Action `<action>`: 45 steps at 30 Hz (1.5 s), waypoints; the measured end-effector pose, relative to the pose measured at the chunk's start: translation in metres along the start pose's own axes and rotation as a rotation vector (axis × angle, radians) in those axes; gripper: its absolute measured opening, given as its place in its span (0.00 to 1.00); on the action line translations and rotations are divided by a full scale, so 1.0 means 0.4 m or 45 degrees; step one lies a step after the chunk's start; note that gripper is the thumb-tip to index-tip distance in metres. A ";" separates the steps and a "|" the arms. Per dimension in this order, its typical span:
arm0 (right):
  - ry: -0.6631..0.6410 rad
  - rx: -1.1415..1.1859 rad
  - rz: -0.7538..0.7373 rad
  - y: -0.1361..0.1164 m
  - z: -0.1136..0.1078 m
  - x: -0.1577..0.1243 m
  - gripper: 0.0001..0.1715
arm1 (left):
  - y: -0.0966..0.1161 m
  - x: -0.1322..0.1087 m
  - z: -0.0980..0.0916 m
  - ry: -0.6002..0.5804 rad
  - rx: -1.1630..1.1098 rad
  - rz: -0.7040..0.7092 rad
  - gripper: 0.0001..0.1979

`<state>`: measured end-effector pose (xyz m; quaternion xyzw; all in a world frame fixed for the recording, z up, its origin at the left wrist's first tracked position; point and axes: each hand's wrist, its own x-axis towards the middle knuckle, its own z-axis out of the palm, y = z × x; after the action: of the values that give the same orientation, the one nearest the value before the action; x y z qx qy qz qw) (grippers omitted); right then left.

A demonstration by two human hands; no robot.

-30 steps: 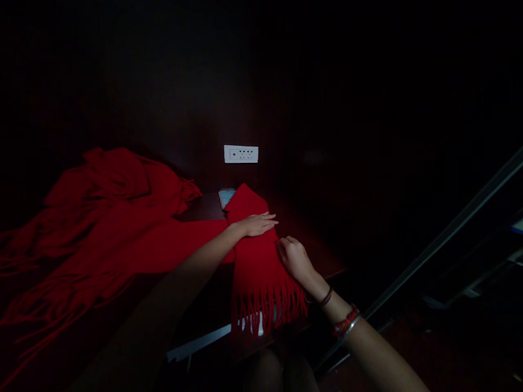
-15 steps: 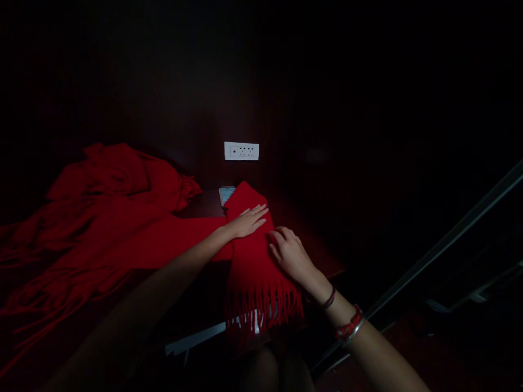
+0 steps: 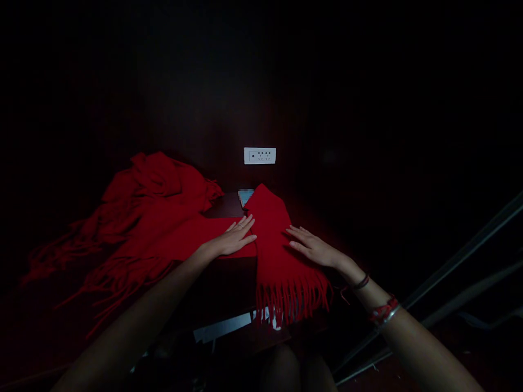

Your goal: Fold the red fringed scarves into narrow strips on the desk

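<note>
A red fringed scarf [image 3: 273,239] lies folded on a dark tabletop [image 3: 229,206], its tassels hanging towards the near edge. One length of it runs off to the left, into a rumpled red heap with long fringes. My left hand [image 3: 235,238] lies flat with fingers stretched, over the left side of the fold. At the fold's right side is my right hand [image 3: 314,247], palm down and fingers straight; whether it touches the cloth I cannot tell. Nothing is held in either hand.
A white socket plate [image 3: 260,155] is on the dark wall behind. A pale blue item [image 3: 245,197] is partly covered by the scarf's far corner. Below the table edge a grey-white strip [image 3: 223,328] shows. Deep shadow hides much of the surroundings.
My left hand has slid off the middle of the folded part to its left side. My right hand's fingers have straightened from a curl. The view has shifted left.
</note>
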<state>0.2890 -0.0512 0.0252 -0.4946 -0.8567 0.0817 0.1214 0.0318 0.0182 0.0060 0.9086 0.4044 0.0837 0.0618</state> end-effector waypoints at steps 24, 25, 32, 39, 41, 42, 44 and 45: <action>0.022 -0.161 -0.119 -0.060 0.100 0.262 0.33 | -0.167 -0.106 0.000 0.164 0.333 -0.510 0.31; -0.037 -0.157 -0.121 -0.060 0.102 0.262 0.33 | -0.163 -0.103 0.006 0.119 0.298 -0.520 0.31; -0.198 -0.093 -0.079 -0.055 0.111 0.265 0.34 | -0.153 -0.118 -0.040 0.043 0.280 -0.531 0.29; -0.259 -0.183 -0.034 -0.075 0.081 0.282 0.36 | -0.203 -0.258 -0.197 0.371 0.168 -1.601 0.50; -0.343 -0.263 -0.020 -0.100 0.057 0.303 0.36 | -0.200 -0.276 -0.212 0.270 0.084 -1.596 0.44; -0.354 -0.282 -0.024 -0.117 0.045 0.317 0.35 | -0.194 -0.277 -0.215 0.280 0.100 -1.549 0.38; -0.281 -0.208 -0.081 -0.161 0.028 0.347 0.32 | -0.175 -0.265 -0.214 0.424 0.190 -1.423 0.29; -0.206 -0.103 -0.127 -0.185 0.023 0.362 0.32 | -0.164 -0.253 -0.212 0.533 0.207 -1.332 0.28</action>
<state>0.1553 0.0373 0.0540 -0.4476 -0.8899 0.0806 0.0357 -0.0995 -0.0099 0.0668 0.5532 0.8094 0.1886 -0.0566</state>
